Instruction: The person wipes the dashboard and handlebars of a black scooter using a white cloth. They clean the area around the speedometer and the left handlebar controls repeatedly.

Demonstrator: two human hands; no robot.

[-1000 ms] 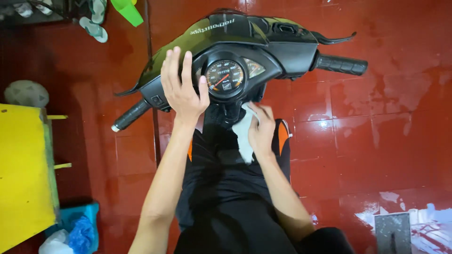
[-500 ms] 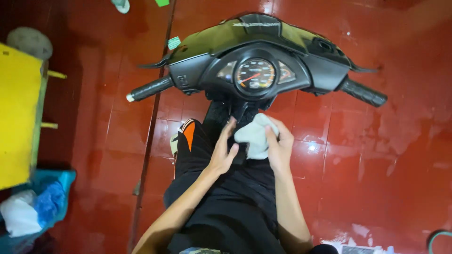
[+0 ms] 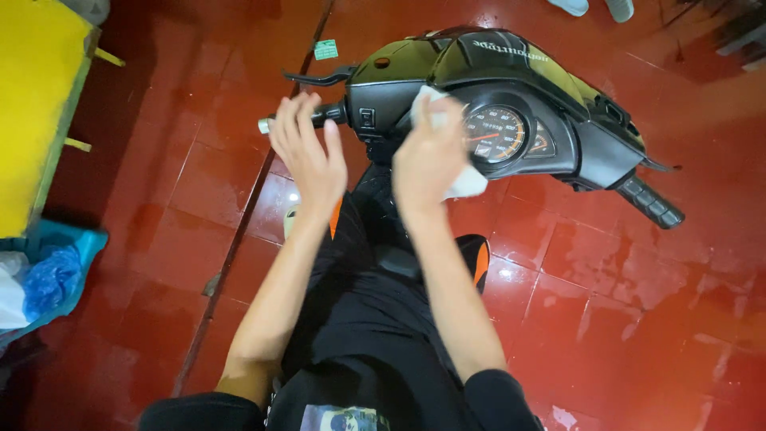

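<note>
Here the head view looks straight down on a person astride a dark scooter (image 3: 511, 88) parked on a wet red tiled floor (image 3: 622, 287). The right hand (image 3: 428, 156) presses a white cloth (image 3: 465, 182) against the dash, just left of the round speedometer (image 3: 495, 134); its fingers are clenched around the cloth, whose bunched ends poke out above and below the palm. The left hand (image 3: 307, 152) hovers open, fingers spread and holding nothing, just in front of the left handlebar grip (image 3: 299, 120); whether it touches the grip cannot be told.

The cloth looks small, thin and crumpled, plain white, with no clear dirt showing. By its look it is light and soft, limp enough to fold to any surface, and probably damp, so it should slide easily over the glossy plastic. It is best taken as a wad in the palm, with the fingers gathering the loose corners so nothing trails.

Beside the scooter stands a yellow tabletop (image 3: 36, 104), with a blue bag (image 3: 48, 279) near its foot. The right handlebar grip (image 3: 650, 201) juts free.
</note>
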